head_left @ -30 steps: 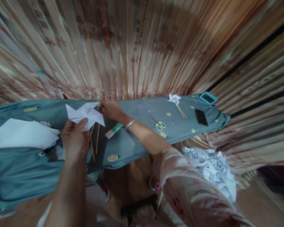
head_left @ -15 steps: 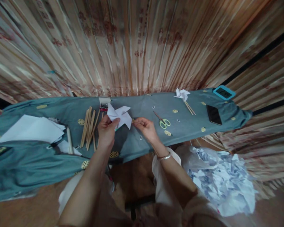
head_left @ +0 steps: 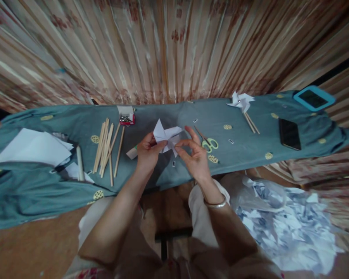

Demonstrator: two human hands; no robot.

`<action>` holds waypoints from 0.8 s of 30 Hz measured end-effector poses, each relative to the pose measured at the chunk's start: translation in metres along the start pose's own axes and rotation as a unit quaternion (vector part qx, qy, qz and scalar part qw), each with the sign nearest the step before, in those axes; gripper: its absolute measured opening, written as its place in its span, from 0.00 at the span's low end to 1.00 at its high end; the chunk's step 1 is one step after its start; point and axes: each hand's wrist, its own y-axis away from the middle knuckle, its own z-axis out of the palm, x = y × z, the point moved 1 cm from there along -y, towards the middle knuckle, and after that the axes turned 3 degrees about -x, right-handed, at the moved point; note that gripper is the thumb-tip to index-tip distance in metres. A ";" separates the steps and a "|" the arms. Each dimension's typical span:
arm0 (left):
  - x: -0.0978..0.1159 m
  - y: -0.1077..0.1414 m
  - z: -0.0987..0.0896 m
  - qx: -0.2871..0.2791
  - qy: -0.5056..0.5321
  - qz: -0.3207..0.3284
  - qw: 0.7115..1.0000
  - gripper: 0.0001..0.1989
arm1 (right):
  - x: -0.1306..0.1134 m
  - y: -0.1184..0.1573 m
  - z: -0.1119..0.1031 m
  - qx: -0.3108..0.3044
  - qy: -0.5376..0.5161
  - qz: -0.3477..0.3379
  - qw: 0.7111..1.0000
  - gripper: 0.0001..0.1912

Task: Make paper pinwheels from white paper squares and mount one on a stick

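A white folded paper pinwheel (head_left: pixel 169 135) is held just above the cloth-covered table. My left hand (head_left: pixel 150 150) is closed on its left side, the thumb pressed on the front near the middle. At the lower right edge, my right hand (head_left: pixel 195 154) pinches with thumb and index finger while its other fingers stay raised; whether something small such as a pin is in that pinch I cannot make out. Scissors with light green handles (head_left: pixel 209 145) lie right of my right hand. Behind my left hand is an open red box (head_left: pixel 127 118) of small metal pieces.
Several wooden sticks (head_left: pixel 107 145) lie left of my hands, with white paper sheets (head_left: pixel 36 149) farther left. Another pinwheel (head_left: pixel 242 102) on sticks, a black phone (head_left: pixel 290 133) and a blue-framed device (head_left: pixel 314 98) are at the right. A bag of paper scraps (head_left: pixel 287 224) stands below.
Both hands and the pinwheel have shifted right, uncovering the red box. My right hand has come in from beside the pinwheel to its lower right edge. The whole view has shifted a little.
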 end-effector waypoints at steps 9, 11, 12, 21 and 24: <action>-0.004 0.010 0.000 -0.034 -0.015 -0.004 0.999 0.17 | 0.007 -0.001 0.004 -0.038 -0.008 0.010 0.999 0.01; -0.004 0.011 -0.001 -0.036 -0.019 -0.003 0.999 0.17 | 0.010 -0.002 0.005 -0.040 -0.013 0.016 0.999 0.02; -0.004 0.012 -0.002 -0.039 -0.020 -0.004 0.999 0.17 | 0.011 -0.002 0.006 -0.043 -0.017 0.019 0.999 0.03; -0.005 0.012 -0.003 -0.037 -0.015 0.005 0.999 0.15 | 0.020 -0.003 0.008 -0.056 -0.060 0.033 0.996 0.06; -0.004 0.012 -0.003 -0.037 -0.018 0.004 0.999 0.15 | 0.023 -0.003 0.008 -0.060 -0.070 0.049 0.995 0.08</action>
